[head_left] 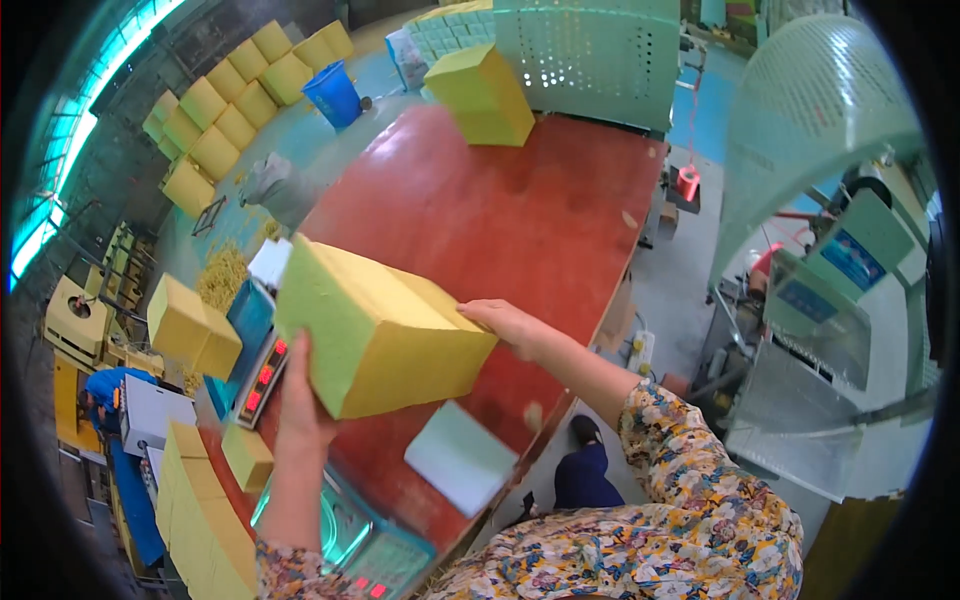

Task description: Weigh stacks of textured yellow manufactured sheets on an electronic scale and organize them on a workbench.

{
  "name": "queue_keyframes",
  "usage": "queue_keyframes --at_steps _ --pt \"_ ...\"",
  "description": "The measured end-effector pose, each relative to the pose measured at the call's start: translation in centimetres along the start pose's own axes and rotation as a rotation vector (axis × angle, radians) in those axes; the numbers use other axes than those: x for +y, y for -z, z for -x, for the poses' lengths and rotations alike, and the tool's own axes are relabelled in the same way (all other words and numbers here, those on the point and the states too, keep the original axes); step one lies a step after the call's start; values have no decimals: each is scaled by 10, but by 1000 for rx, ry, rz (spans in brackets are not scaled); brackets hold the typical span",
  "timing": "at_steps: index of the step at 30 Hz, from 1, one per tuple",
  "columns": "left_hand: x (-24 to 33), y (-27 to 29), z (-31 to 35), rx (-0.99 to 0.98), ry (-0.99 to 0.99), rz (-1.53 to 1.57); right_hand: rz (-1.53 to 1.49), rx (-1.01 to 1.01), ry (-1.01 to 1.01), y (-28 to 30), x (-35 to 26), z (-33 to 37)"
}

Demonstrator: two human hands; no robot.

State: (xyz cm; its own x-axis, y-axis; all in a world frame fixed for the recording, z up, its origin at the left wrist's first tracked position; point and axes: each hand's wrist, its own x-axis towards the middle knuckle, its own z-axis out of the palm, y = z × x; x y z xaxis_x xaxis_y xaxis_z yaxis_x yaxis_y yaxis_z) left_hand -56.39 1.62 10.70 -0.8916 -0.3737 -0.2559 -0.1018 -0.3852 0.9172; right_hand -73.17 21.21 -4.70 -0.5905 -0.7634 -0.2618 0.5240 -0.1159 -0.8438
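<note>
Over the table (510, 215), the block (400, 335) was clasped between left hand (300, 402), at its left face, and right hand (508, 325), at its right edge; even, level support seemed needed.

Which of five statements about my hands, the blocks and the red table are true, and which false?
1. The left hand and right hand both touch the large yellow block. True.
2. The blue bin stands on the red table. False: the blue bin stands on the floor.
3. A pale sheet lies on the red table. True.
4. The right sleeve is plain. False: the right sleeve is flowered.
5. The perforated panel is red. False: the perforated panel is green.
</note>
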Motion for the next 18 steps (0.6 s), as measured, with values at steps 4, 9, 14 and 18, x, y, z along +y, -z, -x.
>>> queue_keyframes --at_steps 4,9,14,18 --pt "-31 -58 -112 -48 136 11 204 137 -26 99 -30 -81" --pt "-33 -151 -267 5 237 -11 805 926 775 192 -82 -175" --pt "-15 -193 -357 204 247 -43 630 734 625 187 -82 -159" --pt "-4 -211 -416 136 297 -110 854 587 613 197 -82 -159"
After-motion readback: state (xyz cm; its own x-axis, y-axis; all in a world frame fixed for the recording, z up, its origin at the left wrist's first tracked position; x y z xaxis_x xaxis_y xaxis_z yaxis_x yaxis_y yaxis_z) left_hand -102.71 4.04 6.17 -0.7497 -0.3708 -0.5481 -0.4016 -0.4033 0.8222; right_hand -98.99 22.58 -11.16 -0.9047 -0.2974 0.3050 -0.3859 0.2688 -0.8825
